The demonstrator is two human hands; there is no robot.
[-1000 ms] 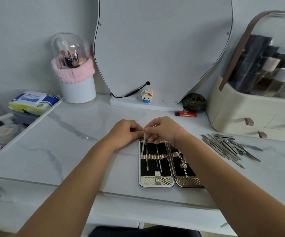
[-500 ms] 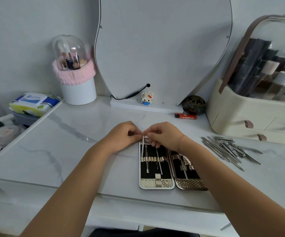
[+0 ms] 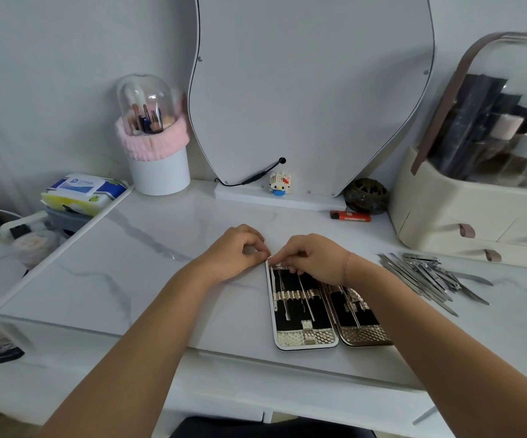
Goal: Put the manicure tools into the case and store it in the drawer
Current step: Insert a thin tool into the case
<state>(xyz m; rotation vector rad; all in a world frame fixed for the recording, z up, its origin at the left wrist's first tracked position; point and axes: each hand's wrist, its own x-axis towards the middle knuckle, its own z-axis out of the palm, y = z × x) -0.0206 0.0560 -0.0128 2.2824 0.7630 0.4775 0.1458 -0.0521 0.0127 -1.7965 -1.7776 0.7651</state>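
Observation:
An open manicure case (image 3: 306,338) lies flat near the table's front edge, its two black-lined halves side by side. Several thin metal tools (image 3: 306,298) sit under the strap of the left half. My left hand (image 3: 233,251) pinches the far left corner of the case with thumb and forefinger. My right hand (image 3: 312,257) is curled over the far end of the left half, its fingertips on the top end of a tool there. A pile of loose manicure tools (image 3: 426,273) lies on the table to the right of the case.
A cream organizer with pull-tab drawers (image 3: 464,222) stands at the back right. A mirror (image 3: 312,90), a small toy figure (image 3: 279,184), a dark round jar (image 3: 365,196) and a red lighter (image 3: 349,215) line the back. A brush holder (image 3: 158,165) and wipes (image 3: 82,191) are at the left.
The tool that my right hand held tilted at the case's far end now lies down in the left half. Both hands have dropped closer to the case's far edge.

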